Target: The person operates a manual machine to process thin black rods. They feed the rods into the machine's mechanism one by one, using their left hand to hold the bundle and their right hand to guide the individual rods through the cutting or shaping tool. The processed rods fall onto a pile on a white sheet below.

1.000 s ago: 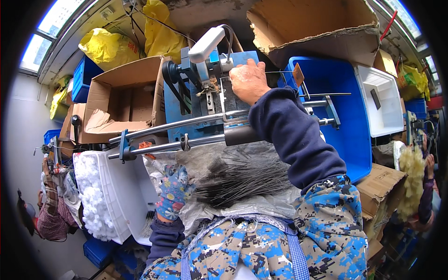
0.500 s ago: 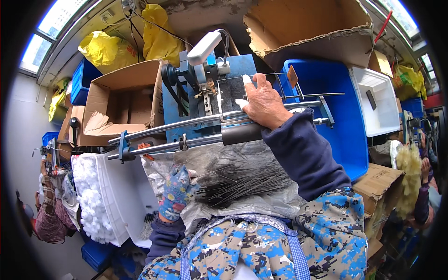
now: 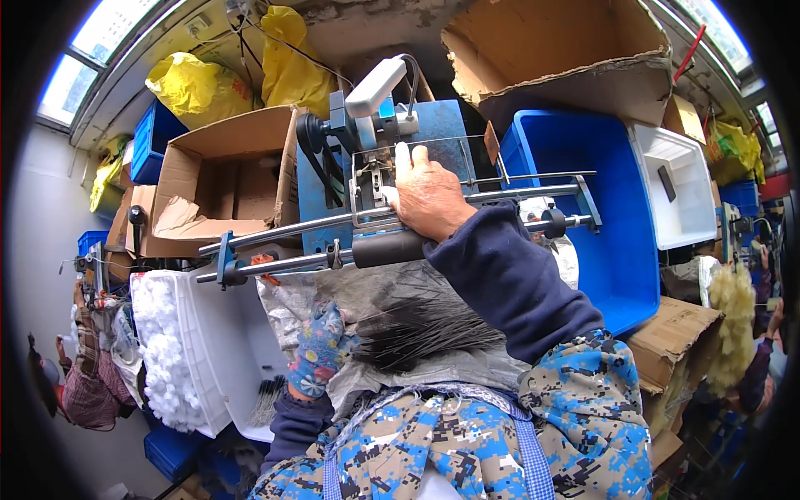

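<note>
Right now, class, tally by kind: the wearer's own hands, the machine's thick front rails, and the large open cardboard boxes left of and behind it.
Own hands: 2 (left hand, right hand)
Thick front rails: 2
Large open cardboard boxes: 2
Total: 6

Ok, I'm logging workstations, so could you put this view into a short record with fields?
Left hand: in a floral glove, beside the dark wires; its grip is unclear
Right hand: ungloved, white coverings on thumb and one fingertip, at the front of the blue machine
Machine fittings: two metal rods across the front
Wire placement: loose pile on a pale sheet
Left side: open cardboard box; white tufts in a white bin
Right side: blue bin; white tray
</note>
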Tool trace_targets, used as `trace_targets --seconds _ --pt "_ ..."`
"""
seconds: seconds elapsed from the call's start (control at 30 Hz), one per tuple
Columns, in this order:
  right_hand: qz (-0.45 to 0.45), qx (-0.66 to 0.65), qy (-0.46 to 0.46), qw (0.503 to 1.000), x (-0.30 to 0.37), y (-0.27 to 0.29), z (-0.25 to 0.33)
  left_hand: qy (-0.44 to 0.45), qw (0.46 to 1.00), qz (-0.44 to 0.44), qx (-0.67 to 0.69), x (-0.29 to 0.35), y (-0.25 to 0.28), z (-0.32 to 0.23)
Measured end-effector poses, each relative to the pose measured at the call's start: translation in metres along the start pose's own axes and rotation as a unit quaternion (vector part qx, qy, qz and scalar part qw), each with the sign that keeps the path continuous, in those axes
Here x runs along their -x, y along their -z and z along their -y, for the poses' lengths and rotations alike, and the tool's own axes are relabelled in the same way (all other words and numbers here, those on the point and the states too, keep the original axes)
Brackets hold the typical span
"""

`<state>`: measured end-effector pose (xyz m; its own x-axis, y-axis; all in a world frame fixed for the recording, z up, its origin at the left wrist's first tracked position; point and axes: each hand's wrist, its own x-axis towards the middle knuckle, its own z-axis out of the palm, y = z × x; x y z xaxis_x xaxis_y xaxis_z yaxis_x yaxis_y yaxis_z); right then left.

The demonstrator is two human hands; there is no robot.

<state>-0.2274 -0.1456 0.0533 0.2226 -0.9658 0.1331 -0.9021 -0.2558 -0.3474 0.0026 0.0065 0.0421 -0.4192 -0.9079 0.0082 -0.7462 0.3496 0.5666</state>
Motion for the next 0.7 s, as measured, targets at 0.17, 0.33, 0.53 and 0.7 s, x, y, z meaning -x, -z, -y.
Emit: trace_targets --seconds 0.17,0.33,0.53,0.7 --pt "-0.006 -0.034 0.031 0.999 -0.006 -0.008 0.009 0.007 1.000 -0.003 -0.004 0.002 0.006 -0.005" --pt "0.074 -0.004 0.019 0.997 0.003 0.015 -0.021 0.021 0.997 -0.023 0.066 0.004 0.003 0.003" --pt "0.066 0.058 0.028 0.996 0.013 0.034 -0.057 0.013 0.997 -0.002 0.074 -0.007 0.002 -0.005" --pt "0.027 0.099 0.044 0.994 -0.003 0.049 -0.074 0.036 0.995 -0.001 0.096 -0.008 0.006 -0.015"
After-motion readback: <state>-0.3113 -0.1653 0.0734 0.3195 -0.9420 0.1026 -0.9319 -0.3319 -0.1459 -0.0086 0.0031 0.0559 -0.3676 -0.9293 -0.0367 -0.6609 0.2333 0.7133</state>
